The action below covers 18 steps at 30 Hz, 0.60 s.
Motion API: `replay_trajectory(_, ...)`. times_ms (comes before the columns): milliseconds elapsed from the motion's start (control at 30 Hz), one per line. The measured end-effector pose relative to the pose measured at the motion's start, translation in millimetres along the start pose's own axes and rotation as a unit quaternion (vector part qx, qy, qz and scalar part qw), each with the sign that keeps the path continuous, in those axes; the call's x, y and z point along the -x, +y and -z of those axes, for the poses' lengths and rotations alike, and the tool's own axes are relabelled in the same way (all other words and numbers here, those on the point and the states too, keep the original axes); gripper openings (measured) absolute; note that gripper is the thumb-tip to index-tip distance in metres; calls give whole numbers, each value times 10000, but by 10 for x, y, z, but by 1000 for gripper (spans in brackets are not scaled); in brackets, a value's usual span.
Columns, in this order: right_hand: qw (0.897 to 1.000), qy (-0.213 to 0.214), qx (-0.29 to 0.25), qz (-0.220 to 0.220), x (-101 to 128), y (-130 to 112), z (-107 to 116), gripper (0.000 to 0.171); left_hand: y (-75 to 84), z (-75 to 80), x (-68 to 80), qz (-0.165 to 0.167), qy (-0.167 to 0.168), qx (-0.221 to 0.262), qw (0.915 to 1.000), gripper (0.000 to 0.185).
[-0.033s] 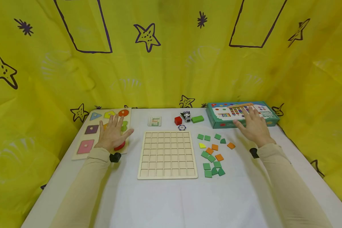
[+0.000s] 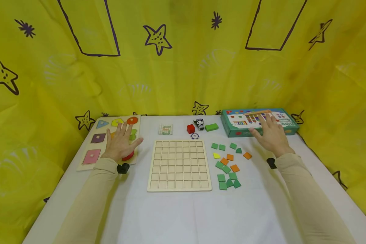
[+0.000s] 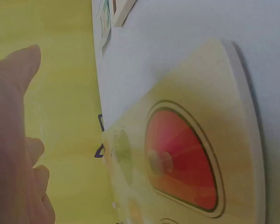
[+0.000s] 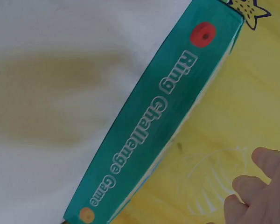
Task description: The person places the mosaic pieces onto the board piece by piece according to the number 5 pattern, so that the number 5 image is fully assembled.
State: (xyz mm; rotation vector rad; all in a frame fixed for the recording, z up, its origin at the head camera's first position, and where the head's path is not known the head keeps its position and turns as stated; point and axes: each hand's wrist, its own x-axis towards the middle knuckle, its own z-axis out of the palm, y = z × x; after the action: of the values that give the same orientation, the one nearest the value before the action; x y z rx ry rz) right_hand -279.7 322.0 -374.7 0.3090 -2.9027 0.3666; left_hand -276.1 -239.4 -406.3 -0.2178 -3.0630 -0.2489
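My left hand lies flat with straight fingers on a wooden shape puzzle board at the table's left; the left wrist view shows the board's red piece with its peg. My right hand is open, its fingers reaching over the near side of a green "Ring Challenge Game" box, whose side fills the right wrist view. Between the hands lies an empty wooden grid board. To its right, several green, orange and yellow tiles are scattered.
At the back of the white table lie a small card, a red cube, a small figure, a green block and a chip. A yellow star-patterned curtain surrounds the table.
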Motion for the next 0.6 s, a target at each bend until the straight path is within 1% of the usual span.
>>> replay_trajectory(100,9995,172,-223,127,28,-55,-34,71,21,-26,41,-123,-15,117,9999,96)
replay_trajectory(167,9975,360,-461,391,28,-134,-46,59,66,-40,101,-311,-16,330,9990,96)
replay_trajectory(233,9953,306,-654,647,34,-199,-87,45,148,-68,210,-557,-56,617,9965,95)
replay_trajectory(300,9932,3,-733,904,43,-251,-141,33,251,-112,359,-811,-135,916,9924,95)
replay_trajectory(333,9919,-255,-758,991,44,-262,-172,29,306,-139,442,-917,-181,1051,9901,96)
replay_trajectory(400,9880,-815,-772,1060,42,-263,-235,25,410,-201,612,-1090,-291,1200,9863,99)
replay_trajectory(467,9833,-1287,-807,1003,49,-246,-284,26,499,-266,768,-1182,-440,1287,9836,103)
replay_trajectory(533,9798,-1546,-843,943,59,-211,-325,26,572,-327,897,-1253,-573,1324,9816,107)
replay_trajectory(600,9781,-1651,-894,896,81,-180,-355,25,627,-375,993,-1319,-685,1353,9796,110)
